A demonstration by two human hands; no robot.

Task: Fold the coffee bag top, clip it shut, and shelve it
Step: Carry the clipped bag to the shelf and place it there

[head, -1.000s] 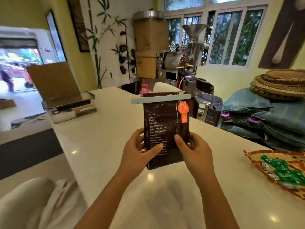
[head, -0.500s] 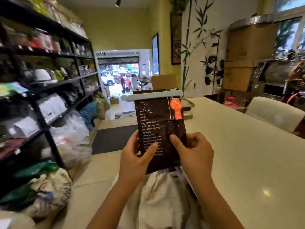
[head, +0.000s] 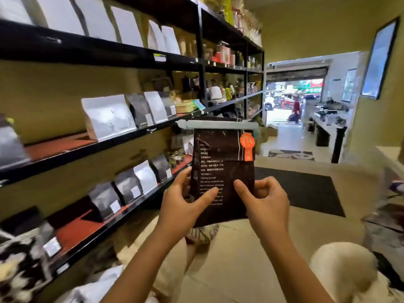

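A dark brown coffee bag [head: 220, 158] with white print and an orange label is held upright in mid-air in front of me. Its folded top is pinched under a long pale grey clip [head: 216, 125] lying across it. My left hand [head: 185, 200] grips the bag's lower left side, thumb on the front. My right hand [head: 264, 200] grips the lower right side the same way. The black shelf unit [head: 140, 133] runs along the left, about level with the bag's top.
The shelves carry white and black coffee bags [head: 109, 117], with bare red shelf surface [head: 59, 145] between them. A black floor mat [head: 301, 191] lies ahead, an open doorway [head: 293, 101] beyond it. A pale chair back [head: 341, 265] is at lower right.
My view has swung left from the white table to the shelves. Both hands keep the same hold on the clipped bag, which has left the table and is now carried in the air.
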